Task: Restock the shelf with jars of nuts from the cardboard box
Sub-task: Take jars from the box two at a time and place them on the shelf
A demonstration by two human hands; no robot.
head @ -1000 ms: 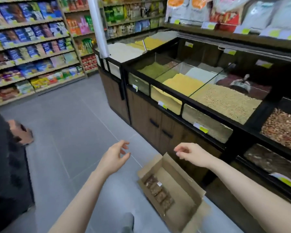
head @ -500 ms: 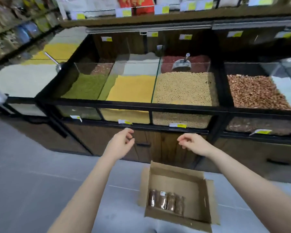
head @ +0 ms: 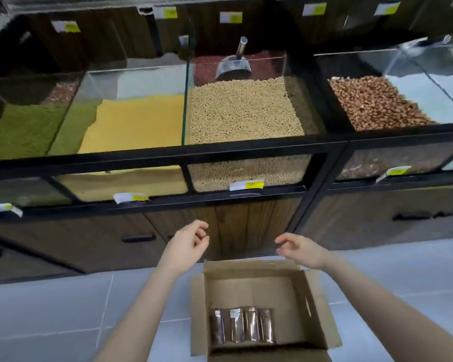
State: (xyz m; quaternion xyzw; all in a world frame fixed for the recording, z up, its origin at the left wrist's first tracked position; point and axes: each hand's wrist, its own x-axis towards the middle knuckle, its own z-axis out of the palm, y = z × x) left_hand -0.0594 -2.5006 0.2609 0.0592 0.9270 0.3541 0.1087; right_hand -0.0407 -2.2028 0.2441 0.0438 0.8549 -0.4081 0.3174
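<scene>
An open cardboard box [head: 317, 304] sits on the grey tiled floor below me. Several clear jars of brown nuts [head: 242, 326] lie side by side along its near wall. My left hand [head: 187, 246] hovers above the box's far left corner, fingers loosely curled and apart, holding nothing. My right hand [head: 302, 250] hovers above the far right edge, also empty with fingers curled. Both hands are apart from the jars.
A black-framed bulk-food counter [head: 246, 150] stands right behind the box, its glass bins holding green, yellow, beige and brown grains. A metal scoop [head: 233, 66] rests in a back bin. Wooden cabinet doors [head: 246, 226] with black handles lie below.
My view has swung from the aisle to face the counter squarely, with the box now straight below. Both hands have stayed empty and drifted closer over the box's far edge.
</scene>
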